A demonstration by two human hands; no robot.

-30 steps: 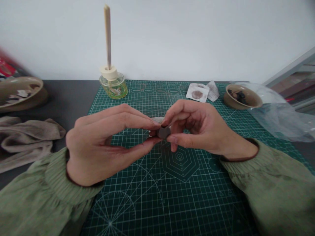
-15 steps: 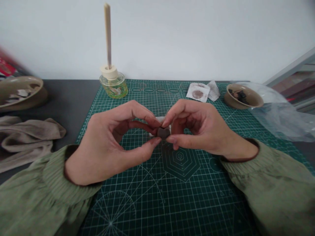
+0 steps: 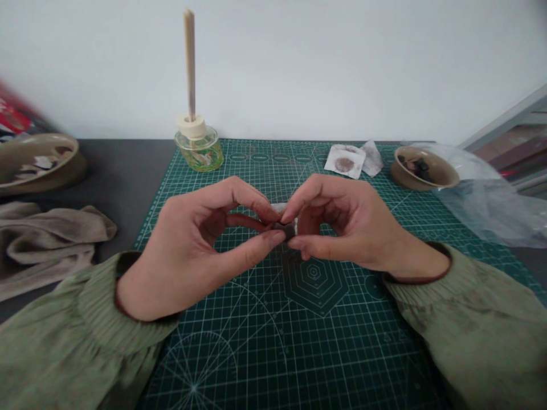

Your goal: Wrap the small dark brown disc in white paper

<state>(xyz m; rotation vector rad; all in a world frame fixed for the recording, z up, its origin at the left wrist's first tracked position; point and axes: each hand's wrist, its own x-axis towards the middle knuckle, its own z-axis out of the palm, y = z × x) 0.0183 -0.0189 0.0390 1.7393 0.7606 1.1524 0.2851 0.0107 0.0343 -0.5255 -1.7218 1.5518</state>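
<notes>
A small dark brown lump [image 3: 289, 232], perhaps clay, is pinched between both hands above the middle of the green cutting mat [image 3: 299, 353]. My left hand [image 3: 205, 245] is closed on it, the thumb lying across its front and the fingertips behind. From the other side my right hand [image 3: 342, 222] grips the same lump with thumb and forefinger, its other fingers curled. The fingertips hide much of the lump. Behind the fingers, part of a white piece [image 3: 279, 206], which looks like paper, shows on the mat.
A reed diffuser [image 3: 199, 145] stands at the back left. Left are a tan bowl [image 3: 64, 173] of scraps and a crumpled cloth [image 3: 55, 239]. Back right are stained white papers [image 3: 344, 160], a small bowl [image 3: 414, 181] of dark pieces and a clear plastic bag [image 3: 496, 205].
My left thumb has slid right and up across the front of the lump, covering more of it. My right hand stays nearly in place.
</notes>
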